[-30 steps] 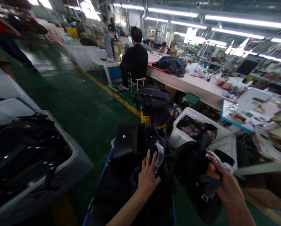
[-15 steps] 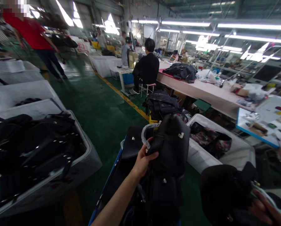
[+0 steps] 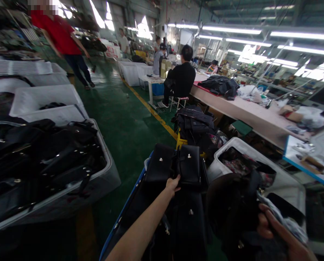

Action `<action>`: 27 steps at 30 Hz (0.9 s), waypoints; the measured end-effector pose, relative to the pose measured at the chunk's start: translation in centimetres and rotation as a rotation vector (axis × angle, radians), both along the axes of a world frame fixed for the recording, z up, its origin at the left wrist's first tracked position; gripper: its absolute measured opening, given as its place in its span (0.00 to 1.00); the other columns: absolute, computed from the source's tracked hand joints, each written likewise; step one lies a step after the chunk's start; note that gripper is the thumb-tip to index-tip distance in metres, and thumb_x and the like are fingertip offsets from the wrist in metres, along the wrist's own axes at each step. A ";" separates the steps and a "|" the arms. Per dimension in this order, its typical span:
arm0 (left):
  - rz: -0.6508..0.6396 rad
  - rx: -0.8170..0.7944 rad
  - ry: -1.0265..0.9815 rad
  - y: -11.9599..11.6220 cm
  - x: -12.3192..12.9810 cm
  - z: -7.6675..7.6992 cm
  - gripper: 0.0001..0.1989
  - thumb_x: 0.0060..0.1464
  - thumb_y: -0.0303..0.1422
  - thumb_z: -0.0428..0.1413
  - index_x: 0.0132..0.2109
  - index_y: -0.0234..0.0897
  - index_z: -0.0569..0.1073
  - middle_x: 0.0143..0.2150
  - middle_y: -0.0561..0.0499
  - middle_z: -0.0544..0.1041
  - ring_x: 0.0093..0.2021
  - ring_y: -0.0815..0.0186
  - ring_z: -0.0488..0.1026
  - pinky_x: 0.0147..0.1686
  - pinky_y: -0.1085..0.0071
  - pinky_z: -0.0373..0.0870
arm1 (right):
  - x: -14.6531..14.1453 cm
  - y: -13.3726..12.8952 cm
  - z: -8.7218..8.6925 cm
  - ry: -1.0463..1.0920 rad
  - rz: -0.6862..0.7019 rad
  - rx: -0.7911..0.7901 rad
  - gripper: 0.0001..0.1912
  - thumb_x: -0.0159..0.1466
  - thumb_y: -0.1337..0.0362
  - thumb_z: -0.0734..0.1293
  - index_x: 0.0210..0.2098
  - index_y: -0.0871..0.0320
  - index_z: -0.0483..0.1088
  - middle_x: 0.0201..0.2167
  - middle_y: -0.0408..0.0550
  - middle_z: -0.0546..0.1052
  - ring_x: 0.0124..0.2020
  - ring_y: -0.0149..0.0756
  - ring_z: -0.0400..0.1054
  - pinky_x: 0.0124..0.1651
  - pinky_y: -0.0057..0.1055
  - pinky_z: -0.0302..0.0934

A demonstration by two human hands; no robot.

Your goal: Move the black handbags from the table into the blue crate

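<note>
Look, the left hand (image 3: 172,186) lies open on a black bag (image 3: 159,164), the right hand (image 3: 277,230) grips a second bag (image 3: 231,204), one white bin (image 3: 107,172) holds more bags (image 3: 50,159), another white bin (image 3: 232,146) flowery cloth (image 3: 239,163).

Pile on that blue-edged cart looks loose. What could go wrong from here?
Possibly two things. The black handbag in the right hand hangs beside the white bin and, with its loose white wrapping, might snag its rim. The bag stack under the left hand sits near the cart's blue edge and could slide off.
</note>
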State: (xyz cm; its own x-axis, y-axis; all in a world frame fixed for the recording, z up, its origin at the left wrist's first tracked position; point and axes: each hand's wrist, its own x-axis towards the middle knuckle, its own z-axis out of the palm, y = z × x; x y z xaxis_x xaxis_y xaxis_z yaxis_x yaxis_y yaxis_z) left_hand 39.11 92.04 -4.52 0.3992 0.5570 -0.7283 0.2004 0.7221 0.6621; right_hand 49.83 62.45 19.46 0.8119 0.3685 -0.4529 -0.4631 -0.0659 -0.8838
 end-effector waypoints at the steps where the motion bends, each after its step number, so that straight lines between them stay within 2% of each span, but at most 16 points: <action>1: -0.021 0.025 -0.022 -0.5 -1.3 1.2 0.32 0.53 0.44 0.63 0.58 0.28 0.68 0.60 0.31 0.69 0.59 0.47 0.69 0.50 0.56 0.75 | -0.8 1.0 0.4 -0.002 0.014 -0.003 0.24 0.49 0.55 0.78 0.43 0.54 0.76 0.29 0.47 0.71 0.23 0.31 0.63 0.21 0.25 0.66; 4: -0.118 0.136 -0.205 -2.8 -6.2 5.6 0.34 0.51 0.47 0.64 0.62 0.38 0.68 0.64 0.38 0.68 0.64 0.53 0.64 0.61 0.59 0.64 | -3.6 3.9 1.1 -0.003 0.106 0.020 0.21 0.52 0.55 0.77 0.43 0.55 0.76 0.29 0.46 0.70 0.24 0.29 0.62 0.23 0.22 0.64; 7: -0.382 0.132 -0.610 -5.4 -11.2 9.9 0.40 0.54 0.51 0.60 0.69 0.47 0.58 0.70 0.42 0.59 0.68 0.53 0.59 0.64 0.55 0.59 | -6.7 6.3 1.0 0.048 0.237 0.059 0.20 0.57 0.56 0.75 0.46 0.56 0.75 0.29 0.46 0.70 0.25 0.27 0.62 0.26 0.20 0.63; 9: -0.457 0.092 -0.793 -6.5 -13.7 11.5 0.46 0.53 0.50 0.62 0.72 0.48 0.50 0.73 0.44 0.52 0.71 0.52 0.53 0.66 0.53 0.54 | -8.6 7.4 0.7 0.104 0.312 0.086 0.19 0.59 0.57 0.74 0.48 0.57 0.75 0.30 0.46 0.70 0.27 0.27 0.63 0.27 0.20 0.63; 10: -0.414 0.082 -0.828 -6.9 -14.8 11.7 0.48 0.52 0.49 0.63 0.72 0.49 0.48 0.74 0.46 0.50 0.71 0.53 0.51 0.68 0.54 0.52 | -9.5 7.8 0.7 0.140 0.348 0.105 0.19 0.59 0.57 0.74 0.47 0.57 0.75 0.30 0.46 0.70 0.26 0.27 0.63 0.27 0.20 0.62; 12: -0.255 0.067 -0.853 -7.2 -16.5 11.4 0.51 0.53 0.46 0.62 0.73 0.51 0.39 0.74 0.49 0.48 0.72 0.57 0.49 0.69 0.56 0.48 | -11.0 8.4 0.6 0.211 0.402 0.156 0.18 0.60 0.57 0.73 0.47 0.58 0.75 0.29 0.45 0.70 0.25 0.26 0.63 0.26 0.20 0.61; 14: -0.080 0.029 -0.846 -7.3 -18.2 10.4 0.52 0.57 0.47 0.58 0.72 0.53 0.28 0.74 0.50 0.48 0.71 0.59 0.52 0.69 0.55 0.50 | -12.0 8.9 0.7 0.265 0.433 0.222 0.17 0.61 0.56 0.73 0.46 0.58 0.75 0.29 0.45 0.70 0.24 0.24 0.62 0.25 0.19 0.60; 16: -0.013 -0.018 -0.797 -7.5 -19.8 9.4 0.51 0.58 0.51 0.54 0.72 0.51 0.26 0.73 0.48 0.53 0.69 0.58 0.56 0.68 0.55 0.54 | -12.6 9.5 0.2 0.305 0.466 0.308 0.16 0.62 0.55 0.71 0.45 0.58 0.75 0.28 0.44 0.70 0.22 0.23 0.62 0.24 0.19 0.60; 19: -0.141 -0.116 -0.696 -8.0 -22.0 8.5 0.46 0.56 0.56 0.53 0.73 0.44 0.43 0.69 0.42 0.61 0.66 0.52 0.62 0.64 0.55 0.61 | -12.9 10.8 -2.2 0.404 0.530 0.377 0.18 0.64 0.52 0.69 0.44 0.59 0.76 0.28 0.44 0.72 0.25 0.24 0.65 0.26 0.19 0.64; 20: -0.194 -0.135 -0.659 -8.1 -22.6 8.4 0.46 0.55 0.55 0.55 0.73 0.44 0.45 0.69 0.42 0.61 0.66 0.51 0.63 0.61 0.54 0.63 | -12.8 11.3 -3.4 0.421 0.533 0.352 0.19 0.64 0.51 0.69 0.44 0.60 0.76 0.31 0.46 0.74 0.28 0.27 0.68 0.31 0.21 0.67; 22: -0.237 -0.124 -0.583 -8.3 -23.4 8.1 0.51 0.52 0.50 0.61 0.73 0.51 0.39 0.71 0.43 0.56 0.65 0.50 0.63 0.55 0.54 0.68 | -12.8 11.9 -6.0 0.382 0.500 0.249 0.23 0.62 0.49 0.70 0.47 0.62 0.75 0.38 0.51 0.77 0.36 0.33 0.72 0.40 0.29 0.72; 24: -0.230 -0.091 -0.500 -8.5 -23.9 7.6 0.55 0.51 0.46 0.63 0.72 0.55 0.33 0.73 0.44 0.51 0.65 0.51 0.63 0.50 0.58 0.71 | -12.7 12.0 -8.3 0.289 0.469 0.148 0.25 0.60 0.48 0.71 0.48 0.61 0.75 0.40 0.52 0.78 0.40 0.37 0.73 0.43 0.34 0.73; 27: -0.213 -0.095 -0.436 -8.7 -24.3 7.1 0.49 0.54 0.49 0.60 0.73 0.53 0.39 0.72 0.44 0.55 0.64 0.53 0.64 0.47 0.62 0.73 | -13.0 11.7 -9.7 0.203 0.482 0.114 0.22 0.59 0.49 0.73 0.46 0.58 0.76 0.40 0.49 0.78 0.41 0.38 0.72 0.42 0.34 0.73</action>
State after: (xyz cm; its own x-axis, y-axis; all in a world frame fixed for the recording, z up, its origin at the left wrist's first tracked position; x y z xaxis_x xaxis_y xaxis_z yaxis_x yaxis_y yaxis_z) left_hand 14.82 83.34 2.59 0.7761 0.3687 -0.5116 0.0693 0.7565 0.6503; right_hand 36.86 74.11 9.76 0.4386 0.7340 -0.5186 -0.5670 -0.2217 -0.7933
